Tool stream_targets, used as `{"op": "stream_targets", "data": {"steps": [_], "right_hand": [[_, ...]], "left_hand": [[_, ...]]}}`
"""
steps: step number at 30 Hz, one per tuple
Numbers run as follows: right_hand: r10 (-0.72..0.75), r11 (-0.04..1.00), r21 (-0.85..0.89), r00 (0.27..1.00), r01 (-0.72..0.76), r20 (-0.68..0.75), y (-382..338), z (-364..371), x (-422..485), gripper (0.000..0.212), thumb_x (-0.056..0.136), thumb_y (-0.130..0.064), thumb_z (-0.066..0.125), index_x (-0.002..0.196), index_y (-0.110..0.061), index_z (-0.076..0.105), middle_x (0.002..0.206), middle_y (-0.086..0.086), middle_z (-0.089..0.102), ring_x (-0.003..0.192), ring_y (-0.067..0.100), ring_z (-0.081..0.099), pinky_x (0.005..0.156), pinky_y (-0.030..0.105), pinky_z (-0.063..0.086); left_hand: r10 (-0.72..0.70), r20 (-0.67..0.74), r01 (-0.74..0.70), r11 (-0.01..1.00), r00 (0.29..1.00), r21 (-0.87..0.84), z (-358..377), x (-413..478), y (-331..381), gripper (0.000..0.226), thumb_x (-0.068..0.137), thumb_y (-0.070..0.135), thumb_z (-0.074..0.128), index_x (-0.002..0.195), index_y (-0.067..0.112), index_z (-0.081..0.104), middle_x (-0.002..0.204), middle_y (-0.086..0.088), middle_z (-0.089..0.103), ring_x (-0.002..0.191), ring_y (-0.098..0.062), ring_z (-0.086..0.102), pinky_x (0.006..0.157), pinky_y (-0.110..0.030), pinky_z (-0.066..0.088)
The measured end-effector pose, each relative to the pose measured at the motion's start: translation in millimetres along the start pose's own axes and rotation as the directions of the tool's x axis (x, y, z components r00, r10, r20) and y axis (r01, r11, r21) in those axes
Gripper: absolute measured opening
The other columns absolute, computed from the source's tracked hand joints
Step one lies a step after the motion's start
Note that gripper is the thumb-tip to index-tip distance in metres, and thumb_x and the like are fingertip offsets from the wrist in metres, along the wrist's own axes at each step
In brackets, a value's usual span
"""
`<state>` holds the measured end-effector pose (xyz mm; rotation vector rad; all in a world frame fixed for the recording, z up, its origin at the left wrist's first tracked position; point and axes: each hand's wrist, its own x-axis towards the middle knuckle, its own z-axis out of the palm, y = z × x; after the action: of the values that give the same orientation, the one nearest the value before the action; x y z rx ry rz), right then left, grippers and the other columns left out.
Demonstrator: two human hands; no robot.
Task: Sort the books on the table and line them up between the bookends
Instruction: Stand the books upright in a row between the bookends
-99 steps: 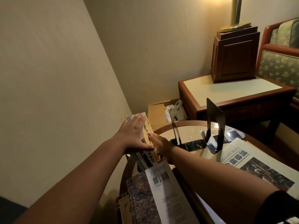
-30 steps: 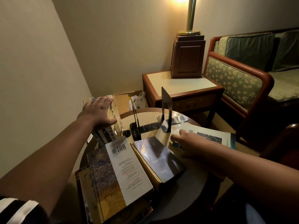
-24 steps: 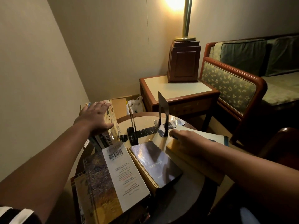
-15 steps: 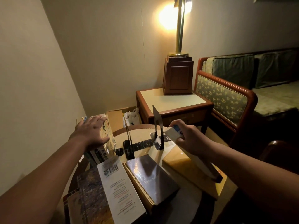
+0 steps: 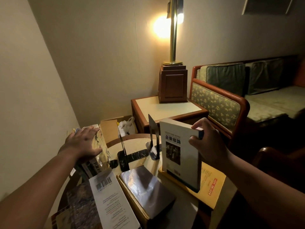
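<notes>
My right hand [image 5: 204, 142] grips the top edge of a large white book [image 5: 179, 156] and holds it upright on a yellow book [image 5: 212, 185] lying flat. My left hand [image 5: 82, 144] lies palm-down on a row of leaning books [image 5: 99, 154] at the round table's [image 5: 138, 142] left edge. Two black bookends stand mid-table: a thin one [image 5: 123, 151] and a taller one [image 5: 153, 138], with nothing between them. A dark glossy book [image 5: 146, 190] and a white-backed book with a barcode [image 5: 110, 199] lie flat in front.
A wooden side table [image 5: 166, 108] with a brass lamp on a wooden base [image 5: 172, 83] stands behind. A green patterned sofa [image 5: 231, 100] is at the right. A cardboard box [image 5: 110, 129] and a white plastic bag [image 5: 127, 128] sit on the floor by the wall.
My right hand has taken the white book off the yellow book and tipped it upright. My left hand stays on the leaning books. The view has tilted upward.
</notes>
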<state>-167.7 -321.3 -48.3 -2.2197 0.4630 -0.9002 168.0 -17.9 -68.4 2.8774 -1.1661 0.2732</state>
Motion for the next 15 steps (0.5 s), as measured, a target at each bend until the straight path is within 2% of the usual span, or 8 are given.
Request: {"op": "stream_targets", "data": {"steps": [2,4,6,8,10,15], "right_hand": [[0.052,0.994,-0.106,0.977,-0.03,0.207,-7.9,-16.8,9.1,0.034,0.089,-0.011,0.069,0.108,-0.032,0.05,0.128,0.007,0.061,0.113,0.027,0.064,0.064,0.032,0.063],[0.207,0.966,-0.233,0.878,-0.113,0.431,-22.2,-29.4,22.6,0.035,0.087,-0.007,0.071,0.106,-0.032,0.055,0.14,0.003,0.052,0.129,0.029,0.053,0.066,0.029,0.06],[0.327,0.935,-0.316,0.741,-0.163,0.586,-34.9,-33.5,34.2,0.033,0.086,-0.005,0.071,0.105,-0.029,0.057,0.143,0.002,0.047,0.127,0.029,0.052,0.065,0.029,0.061],[0.371,0.914,-0.384,0.657,-0.132,0.657,-44.8,-30.4,42.2,0.034,0.087,-0.005,0.07,0.106,-0.03,0.056,0.137,0.002,0.049,0.116,0.028,0.058,0.067,0.031,0.063],[0.401,0.895,-0.43,0.633,-0.116,0.662,-50.8,-24.1,45.6,0.034,0.089,-0.007,0.07,0.11,-0.031,0.056,0.131,0.001,0.05,0.109,0.025,0.061,0.065,0.028,0.062],[0.306,0.923,-0.38,0.704,-0.056,0.64,-55.2,-2.1,45.2,0.031,0.09,-0.01,0.07,0.109,-0.033,0.06,0.129,0.001,0.053,0.104,0.022,0.063,0.063,0.026,0.062]], "left_hand": [[0.003,0.005,-0.003,1.0,1.0,0.004,-0.2,0.7,-0.1,0.095,0.08,0.063,0.064,0.156,0.029,0.018,0.162,0.001,0.022,0.146,-0.025,0.024,0.116,-0.049,0.02],[0.002,0.018,-0.002,1.0,1.0,0.008,-0.7,1.8,-1.1,0.095,0.08,0.064,0.063,0.156,0.029,0.017,0.163,0.002,0.021,0.147,-0.025,0.023,0.116,-0.05,0.021],[-0.001,0.033,0.001,1.0,0.999,0.002,-1.4,2.2,-1.3,0.096,0.08,0.064,0.063,0.156,0.029,0.016,0.163,0.002,0.021,0.147,-0.025,0.022,0.117,-0.05,0.02],[-0.004,0.038,0.004,1.0,0.999,-0.005,-1.5,2.0,-0.6,0.096,0.08,0.063,0.064,0.156,0.029,0.016,0.163,0.001,0.02,0.147,-0.025,0.022,0.117,-0.05,0.02],[-0.004,0.03,0.004,1.0,1.0,-0.007,-1.7,1.4,0.1,0.095,0.08,0.063,0.063,0.156,0.029,0.017,0.163,0.002,0.021,0.147,-0.025,0.022,0.117,-0.051,0.02],[-0.01,0.026,0.01,1.0,1.0,-0.002,-2.5,-0.5,1.7,0.094,0.08,0.063,0.062,0.155,0.029,0.017,0.162,0.002,0.021,0.147,-0.024,0.022,0.116,-0.051,0.021]]}}
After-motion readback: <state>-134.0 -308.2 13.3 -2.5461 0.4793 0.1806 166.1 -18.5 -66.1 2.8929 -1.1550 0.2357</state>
